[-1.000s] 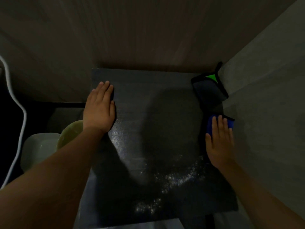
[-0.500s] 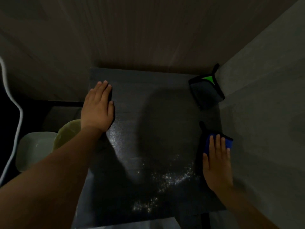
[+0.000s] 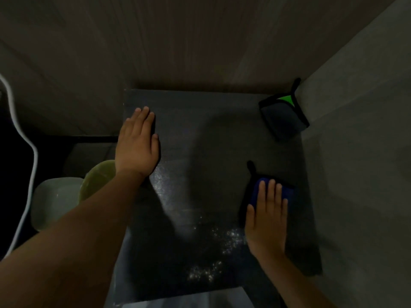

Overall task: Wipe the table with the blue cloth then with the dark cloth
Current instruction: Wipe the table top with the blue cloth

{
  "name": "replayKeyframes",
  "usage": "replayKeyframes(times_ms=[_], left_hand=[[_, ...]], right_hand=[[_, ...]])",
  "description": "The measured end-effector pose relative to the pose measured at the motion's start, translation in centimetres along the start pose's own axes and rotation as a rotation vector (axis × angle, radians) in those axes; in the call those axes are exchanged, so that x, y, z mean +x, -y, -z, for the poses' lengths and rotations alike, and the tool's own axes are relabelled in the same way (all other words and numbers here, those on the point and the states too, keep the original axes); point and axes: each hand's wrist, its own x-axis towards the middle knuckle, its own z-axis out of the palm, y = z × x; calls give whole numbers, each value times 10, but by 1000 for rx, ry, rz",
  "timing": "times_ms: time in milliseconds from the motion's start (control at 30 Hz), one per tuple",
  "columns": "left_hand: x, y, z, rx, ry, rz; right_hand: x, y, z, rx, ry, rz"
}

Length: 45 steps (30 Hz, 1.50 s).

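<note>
A small dark table (image 3: 200, 134) fills the middle of the view, with white specks (image 3: 213, 252) scattered over its near half. My right hand (image 3: 266, 221) lies flat on the blue cloth (image 3: 255, 192), pressing it onto the table's right side; only the cloth's far edge and black trim show past my fingers. The dark cloth (image 3: 282, 116), folded and with a green patch at its far corner, rests at the table's far right corner. Flat on the table's left edge, fingers together, is my left hand (image 3: 136, 143), holding nothing.
A wood-panelled wall (image 3: 200, 41) stands behind the table and a grey wall (image 3: 360, 152) along its right side. Left of the table, lower down, are a pale green round lid (image 3: 97, 178), a white container (image 3: 53, 201) and a white cable (image 3: 29, 174).
My right hand has slid the blue cloth toward me along the table's right side, away from the dark cloth and closer to the specks. My left hand has stayed put.
</note>
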Motion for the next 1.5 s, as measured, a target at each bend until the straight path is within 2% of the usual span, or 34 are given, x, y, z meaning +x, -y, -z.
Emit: replayKeyframes(times_ms=[667, 1300, 1500], left_hand=[[0, 4, 1, -4, 12, 3], [2, 6, 1, -40, 31, 18], [2, 6, 3, -48, 28, 7]], right_hand=[[-29, 190, -7, 161, 20, 239], [-31, 189, -8, 173, 24, 256], [-42, 184, -5, 205, 59, 386]])
